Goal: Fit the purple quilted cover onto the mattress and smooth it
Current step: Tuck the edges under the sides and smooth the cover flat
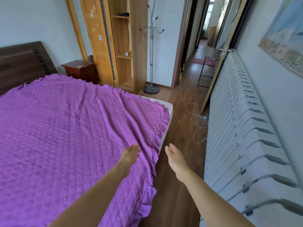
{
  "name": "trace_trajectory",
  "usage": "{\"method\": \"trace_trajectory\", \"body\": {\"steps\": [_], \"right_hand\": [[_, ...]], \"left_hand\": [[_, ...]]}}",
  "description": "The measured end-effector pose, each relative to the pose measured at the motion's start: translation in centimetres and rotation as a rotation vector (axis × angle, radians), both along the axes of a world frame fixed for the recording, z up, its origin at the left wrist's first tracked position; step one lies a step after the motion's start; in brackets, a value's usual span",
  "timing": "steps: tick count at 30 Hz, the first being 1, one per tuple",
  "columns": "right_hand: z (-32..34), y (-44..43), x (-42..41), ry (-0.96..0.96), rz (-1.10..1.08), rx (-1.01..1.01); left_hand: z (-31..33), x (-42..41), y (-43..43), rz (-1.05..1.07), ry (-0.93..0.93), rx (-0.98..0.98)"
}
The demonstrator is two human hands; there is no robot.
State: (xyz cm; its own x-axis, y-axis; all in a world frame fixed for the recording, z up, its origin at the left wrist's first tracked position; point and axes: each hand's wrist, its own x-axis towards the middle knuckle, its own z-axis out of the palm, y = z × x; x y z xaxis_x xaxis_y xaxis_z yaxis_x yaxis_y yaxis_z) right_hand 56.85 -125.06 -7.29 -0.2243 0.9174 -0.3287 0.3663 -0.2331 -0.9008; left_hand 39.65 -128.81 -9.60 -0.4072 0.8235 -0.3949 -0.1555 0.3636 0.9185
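Note:
The purple quilted cover (65, 128) lies spread over the mattress, its ruffled edge hanging along the right side. A pale strip of bare mattress (165, 104) shows at the far right corner. Long creases run from that corner toward me. My left hand (130, 154) reaches out over the cover near its right edge, fingers straight, holding nothing; whether it touches the fabric I cannot tell. My right hand (174, 157) is stretched out above the floor just beside the bed's edge, fingers straight and empty.
A dark wooden headboard (21, 61) and a red-brown nightstand (80, 69) stand at the far end. A wooden wardrobe (114, 43) and a metal coat stand (151, 59) are beyond. A white radiator (237, 128) lines the right wall. A white cable (196, 122) lies on the floor.

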Motion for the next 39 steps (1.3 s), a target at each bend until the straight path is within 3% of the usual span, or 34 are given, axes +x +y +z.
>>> {"method": "trace_trajectory", "body": {"steps": [7,18,26,39], "right_hand": [[1.0,2.9,-0.5,0.017,-0.002,-0.002],[0.1,12.7,-1.8,-0.109,-0.038,-0.041],[-1.9,21.1,1.3,-0.071,-0.118,-0.086],[-2.4,35.0,8.0,-0.022,-0.196,-0.119]], "left_hand": [[1.4,-0.7,4.7,-0.055,-0.025,0.031],[0.3,-2.5,16.4,-0.106,-0.088,-0.034],[-1.0,2.8,26.2,-0.178,0.013,-0.080],[-1.5,9.5,38.8,-0.235,0.025,-0.094]]}}
